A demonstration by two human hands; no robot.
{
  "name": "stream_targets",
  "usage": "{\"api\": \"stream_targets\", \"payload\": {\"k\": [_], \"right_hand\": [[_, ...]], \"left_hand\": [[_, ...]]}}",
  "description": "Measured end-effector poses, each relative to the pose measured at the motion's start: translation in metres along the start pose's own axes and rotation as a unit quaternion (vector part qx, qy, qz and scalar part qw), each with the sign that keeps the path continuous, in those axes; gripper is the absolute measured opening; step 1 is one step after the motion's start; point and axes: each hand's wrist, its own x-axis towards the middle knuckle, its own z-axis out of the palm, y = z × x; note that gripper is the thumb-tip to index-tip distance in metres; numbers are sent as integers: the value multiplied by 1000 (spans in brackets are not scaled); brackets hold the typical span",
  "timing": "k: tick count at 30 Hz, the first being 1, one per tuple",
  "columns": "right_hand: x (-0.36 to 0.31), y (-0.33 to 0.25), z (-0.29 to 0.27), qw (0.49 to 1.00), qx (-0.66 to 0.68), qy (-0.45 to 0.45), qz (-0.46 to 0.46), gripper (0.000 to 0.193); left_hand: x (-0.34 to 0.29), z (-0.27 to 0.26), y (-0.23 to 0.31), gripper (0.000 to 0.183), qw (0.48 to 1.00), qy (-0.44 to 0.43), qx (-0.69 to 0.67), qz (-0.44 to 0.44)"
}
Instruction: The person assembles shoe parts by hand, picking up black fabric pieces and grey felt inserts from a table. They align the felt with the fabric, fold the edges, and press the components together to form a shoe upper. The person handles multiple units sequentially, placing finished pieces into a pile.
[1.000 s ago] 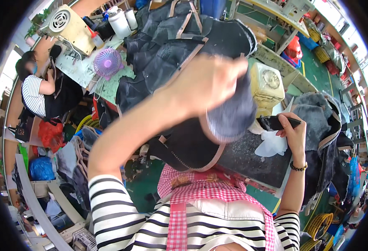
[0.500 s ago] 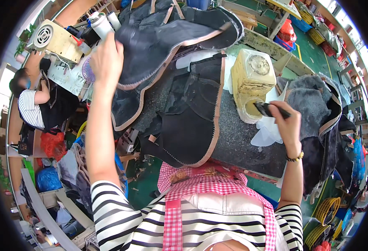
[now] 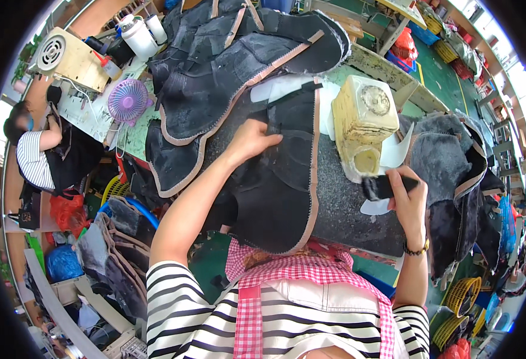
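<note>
A black fabric piece with a zigzag-edged tan border lies before me on the dark worktop. My left hand is at its upper left edge, fingers curled on the fabric and thumb laid over it. In my right hand is a black brush, its dark bristles pointing left, just below the mouth of a plastic jug. The jug is yellowed and crusted, and its opening holds something pale yellow. More black pieces with tan borders are spread in a pile beyond my left hand.
Grey furry pieces hang over the worktop's right side. A purple fan, a white flask and a beige machine stand at the far left. Another person sits there with dark fabric. Yellow baskets are at lower right.
My left hand has come down from the far pile to the near black piece, which has shifted slightly. The brush has moved from the jug's mouth to just below it.
</note>
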Motion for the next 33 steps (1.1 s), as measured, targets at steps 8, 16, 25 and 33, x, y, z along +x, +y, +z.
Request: {"api": "stream_targets", "payload": {"k": [8, 16, 25, 33], "right_hand": [[118, -45, 162, 983, 44, -52, -169, 20], [150, -23, 154, 963, -116, 38, -240, 19], [-14, -3, 107, 954, -22, -163, -249, 12], [25, -2, -5, 988, -120, 47, -85, 15]], "left_hand": [[-12, 6, 10, 52, 998, 49, -35, 15], [-17, 9, 12, 48, 997, 80, -17, 6], [-18, 24, 5, 46, 984, 147, 13, 98], [31, -20, 42, 24, 963, 172, 7, 209]]}}
